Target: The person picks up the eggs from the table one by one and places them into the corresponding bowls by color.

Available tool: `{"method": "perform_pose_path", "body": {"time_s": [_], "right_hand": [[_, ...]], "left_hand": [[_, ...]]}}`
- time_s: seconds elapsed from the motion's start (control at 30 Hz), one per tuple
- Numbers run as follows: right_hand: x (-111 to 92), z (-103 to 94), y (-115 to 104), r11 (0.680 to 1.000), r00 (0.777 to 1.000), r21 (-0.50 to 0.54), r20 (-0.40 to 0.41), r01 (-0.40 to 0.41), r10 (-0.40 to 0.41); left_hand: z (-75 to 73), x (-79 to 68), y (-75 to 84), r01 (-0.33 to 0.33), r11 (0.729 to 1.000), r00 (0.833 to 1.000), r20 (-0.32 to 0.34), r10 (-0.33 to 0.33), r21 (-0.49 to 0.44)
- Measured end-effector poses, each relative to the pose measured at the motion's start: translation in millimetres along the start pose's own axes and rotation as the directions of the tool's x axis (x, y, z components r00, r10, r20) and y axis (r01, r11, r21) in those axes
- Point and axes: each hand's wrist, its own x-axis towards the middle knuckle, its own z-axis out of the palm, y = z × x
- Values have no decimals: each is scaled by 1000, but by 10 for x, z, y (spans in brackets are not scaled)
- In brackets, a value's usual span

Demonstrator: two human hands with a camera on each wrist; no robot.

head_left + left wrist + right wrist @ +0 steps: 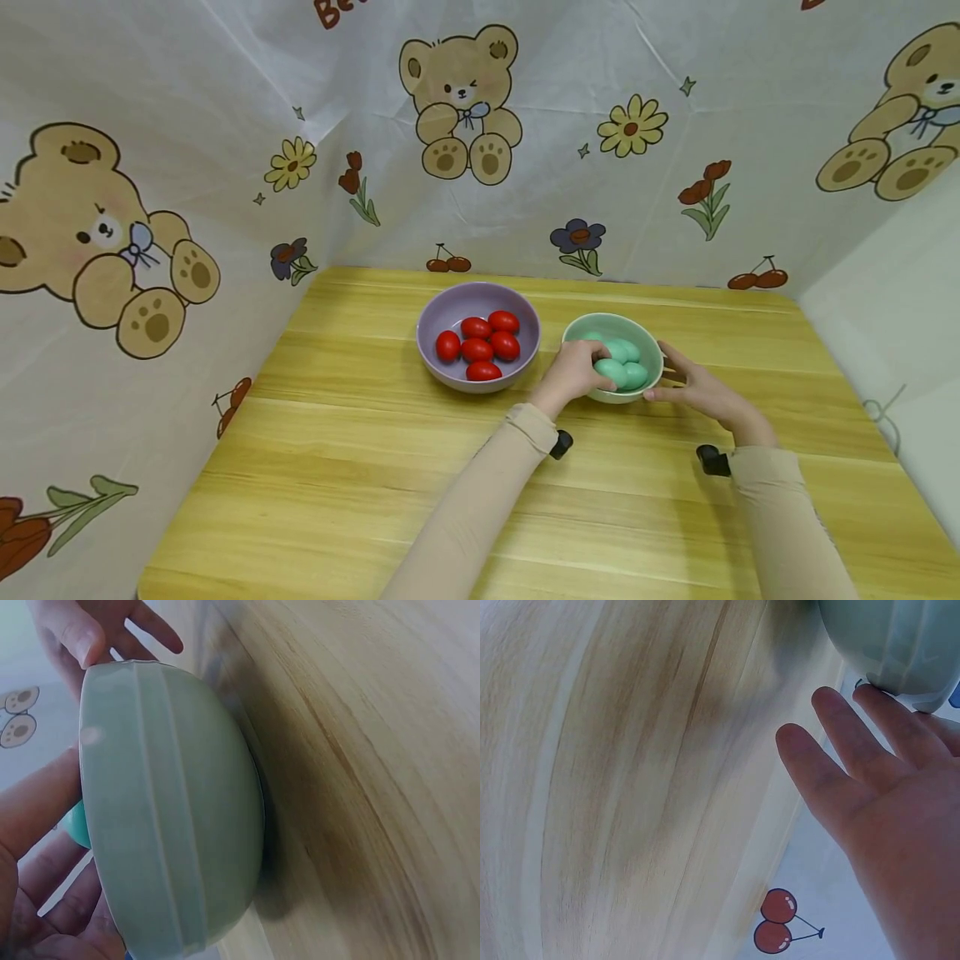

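A light green bowl (617, 398) holds several mint-green eggs (636, 376). My left hand (572, 372) reaches over the bowl's left rim and pinches one green egg (611, 372) between thumb and fingers. In the left wrist view the bowl's wall (169, 810) hides most of that egg. Against the bowl's right side rests my right hand (701, 390), thumb near the front and fingers spread toward the back. The right wrist view shows its fingers (847, 739) extended, with fingertips touching the bowl (900, 645).
Left of the green bowl stands a purple bowl (425, 354) with several red eggs (477, 351). Both bowls are on a wood-grain table (337, 467). A white sheet (540, 167) printed with bears and flowers hangs behind and to the left.
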Motion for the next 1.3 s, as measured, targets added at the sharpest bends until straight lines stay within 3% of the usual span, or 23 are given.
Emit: {"method": "perform_pose_path", "body": {"time_s": [0.23, 0.53, 0.77, 1.0, 1.13, 1.3], "right_hand": [[-3, 3, 4, 1000, 1000, -5, 0, 2, -2], [-4, 8, 14, 1000, 1000, -1, 2, -3, 3], [-7, 6, 22, 1000, 1000, 0, -3, -3, 3], [-10, -3, 9, 1000, 1000, -9, -5, -13, 13], [-6, -4, 4, 1000, 1000, -14, -5, -15, 15], [-4, -3, -6, 1000, 1000, -13, -4, -19, 19]], "left_hand": [[8, -1, 1, -18, 999, 1000, 0, 18, 33], [60, 4, 0, 12, 1000, 999, -36, -12, 18], [73, 8, 13, 36, 996, 999, -29, -34, 76], [67, 3, 19, 40, 998, 999, -33, -38, 58], [57, 2, -13, 35, 999, 999, -25, -35, -17], [27, -10, -83, 26, 975, 1000, 0, -26, -223]]}}
